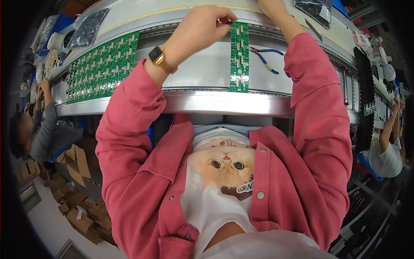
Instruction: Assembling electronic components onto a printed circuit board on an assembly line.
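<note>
1 left hand (199,28), wrist bent | fingers together beside green board (239,60) | right hand (273,7) fingers: can't tell

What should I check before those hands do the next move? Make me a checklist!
1. Left hand at the far end of the narrow green board: ok.
2. Something held in the left hand: cannot tell; its grip is partly hidden.
3. Right hand fully in view: not ok; the top edge cuts it off.
4. Pliers out of both hands: ok; they lie right of the board.
</note>
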`<move>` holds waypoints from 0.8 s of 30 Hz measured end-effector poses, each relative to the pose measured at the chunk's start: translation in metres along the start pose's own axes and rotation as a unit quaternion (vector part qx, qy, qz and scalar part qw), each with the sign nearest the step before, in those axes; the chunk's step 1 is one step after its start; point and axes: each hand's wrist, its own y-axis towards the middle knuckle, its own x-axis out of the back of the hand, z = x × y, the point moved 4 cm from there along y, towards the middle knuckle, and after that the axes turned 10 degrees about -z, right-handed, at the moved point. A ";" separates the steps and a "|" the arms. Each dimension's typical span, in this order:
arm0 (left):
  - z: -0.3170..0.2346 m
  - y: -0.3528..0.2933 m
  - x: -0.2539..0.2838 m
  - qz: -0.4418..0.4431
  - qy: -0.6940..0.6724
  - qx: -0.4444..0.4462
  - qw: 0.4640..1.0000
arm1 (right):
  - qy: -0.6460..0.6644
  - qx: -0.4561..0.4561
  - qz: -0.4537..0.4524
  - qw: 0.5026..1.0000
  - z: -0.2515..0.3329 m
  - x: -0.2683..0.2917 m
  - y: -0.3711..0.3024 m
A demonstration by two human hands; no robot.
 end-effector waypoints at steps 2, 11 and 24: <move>-0.010 -0.013 0.000 0.012 -0.025 -0.013 1.000 | -0.004 0.009 -0.022 1.000 0.002 0.004 -0.006; -0.021 -0.095 0.007 0.018 -0.137 0.064 0.988 | 0.213 -0.154 0.250 0.932 0.104 0.103 -0.067; 0.038 -0.141 -0.053 0.012 -0.257 0.216 0.942 | 0.357 -0.187 0.060 0.913 0.175 0.094 -0.177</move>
